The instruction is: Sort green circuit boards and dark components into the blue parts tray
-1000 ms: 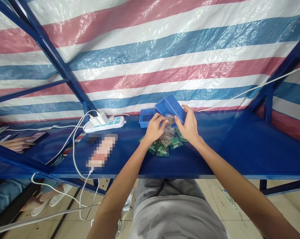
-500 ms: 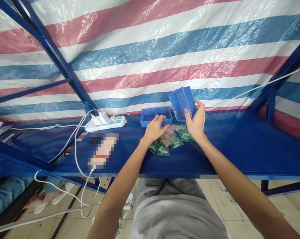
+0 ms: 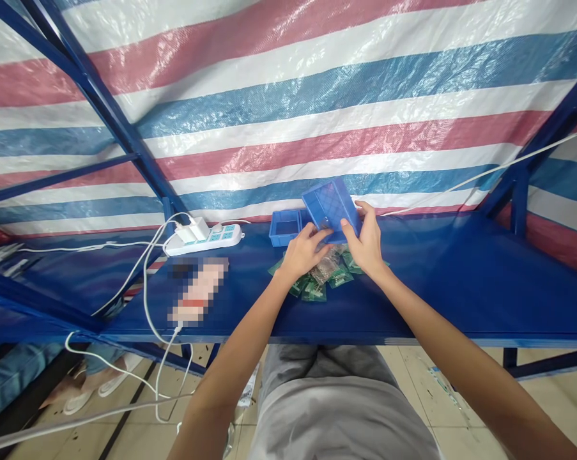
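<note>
My right hand (image 3: 366, 237) grips a blue divided bin (image 3: 333, 203), which is tilted up on its side above the table. Beside its lower left corner is my left hand (image 3: 303, 253), fingers bent and thumb apart, at the bin's lower edge; whether it touches the bin is unclear. A second blue bin (image 3: 285, 237) lies flat on the table behind my left hand, partly covered by the raised one. Under both hands is a pile of green circuit boards in clear bags (image 3: 314, 291), with a clear bag of small brownish parts (image 3: 324, 268) on top.
On the blue table (image 3: 461, 281), a white power strip (image 3: 211, 239) with chargers and cables stands at the left, near a blurred pinkish object (image 3: 202, 291). A striped sheet (image 3: 278, 83) hangs behind. Blue frame posts stand at both sides. A person's legs show at lower left.
The raised bin has moved left and slightly down with my right hand, now overlapping the flat bin. My left hand has shifted slightly right, toward the raised bin.
</note>
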`<state>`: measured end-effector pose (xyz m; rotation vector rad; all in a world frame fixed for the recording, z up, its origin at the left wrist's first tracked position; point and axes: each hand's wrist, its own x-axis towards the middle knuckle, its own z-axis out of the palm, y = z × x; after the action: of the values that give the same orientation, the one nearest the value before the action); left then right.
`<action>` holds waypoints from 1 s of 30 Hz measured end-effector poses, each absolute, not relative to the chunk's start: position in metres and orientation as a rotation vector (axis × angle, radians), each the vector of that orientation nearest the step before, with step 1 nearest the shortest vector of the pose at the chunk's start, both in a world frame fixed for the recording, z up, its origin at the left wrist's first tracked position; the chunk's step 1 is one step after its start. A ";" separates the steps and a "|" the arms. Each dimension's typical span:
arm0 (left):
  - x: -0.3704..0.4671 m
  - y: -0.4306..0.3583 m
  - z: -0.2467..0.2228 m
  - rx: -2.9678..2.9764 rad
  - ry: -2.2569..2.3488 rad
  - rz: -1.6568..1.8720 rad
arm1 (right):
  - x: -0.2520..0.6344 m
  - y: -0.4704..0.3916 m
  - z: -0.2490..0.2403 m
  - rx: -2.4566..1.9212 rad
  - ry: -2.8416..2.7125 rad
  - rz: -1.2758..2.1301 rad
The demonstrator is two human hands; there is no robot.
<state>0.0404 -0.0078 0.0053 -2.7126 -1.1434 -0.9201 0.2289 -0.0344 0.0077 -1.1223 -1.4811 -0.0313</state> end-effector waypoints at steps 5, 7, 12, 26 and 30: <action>0.040 -0.008 0.009 -2.647 -1.151 -0.888 | 0.231 -0.033 0.008 -1.141 -1.459 -0.021; 0.038 -0.006 0.010 -2.618 -1.134 -0.925 | 0.231 -0.033 0.009 -1.142 -1.472 -0.035; 0.035 -0.004 0.013 -2.622 -1.090 -1.139 | 0.235 -0.032 0.010 -1.162 -1.452 -0.057; 0.024 0.001 0.019 -2.752 -1.141 -1.144 | 0.293 0.028 -0.027 -1.270 -0.840 0.623; 0.008 0.020 0.008 -2.490 -1.427 -0.959 | 0.304 0.036 -0.041 -1.341 -0.871 0.694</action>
<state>0.0076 0.0198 0.0083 -2.4896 -1.4268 -0.9590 0.3040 0.0359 -0.0407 -1.3414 -0.8705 0.6936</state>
